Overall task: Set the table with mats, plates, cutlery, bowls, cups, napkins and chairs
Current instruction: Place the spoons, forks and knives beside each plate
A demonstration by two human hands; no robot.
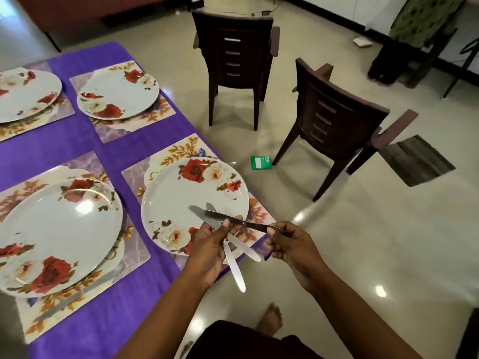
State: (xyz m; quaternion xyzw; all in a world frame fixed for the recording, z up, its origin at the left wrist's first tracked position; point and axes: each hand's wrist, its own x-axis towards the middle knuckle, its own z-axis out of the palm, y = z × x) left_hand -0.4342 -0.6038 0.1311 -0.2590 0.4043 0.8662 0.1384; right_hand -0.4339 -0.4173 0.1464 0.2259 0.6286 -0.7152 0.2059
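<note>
My left hand (210, 244) grips two steel knives (234, 268) by their middles, handles pointing down toward me. My right hand (287, 242) pinches the handle of a third knife (215, 215), whose blade reaches left over the near-right floral plate (181, 193). That plate sits on a floral mat (178, 149) at the table's near-right corner. Three more floral plates lie on mats: near left (51, 229), far right (116, 92), far left (23, 94). A knife (77, 294) lies on the near-left mat beside its plate.
The table wears a purple cloth (77, 141). Two dark brown chairs stand on the tiled floor away from the table, one far (233, 55) and one nearer right (334, 125). A green packet (261, 162) lies on the floor. My bare foot (269, 320) shows below.
</note>
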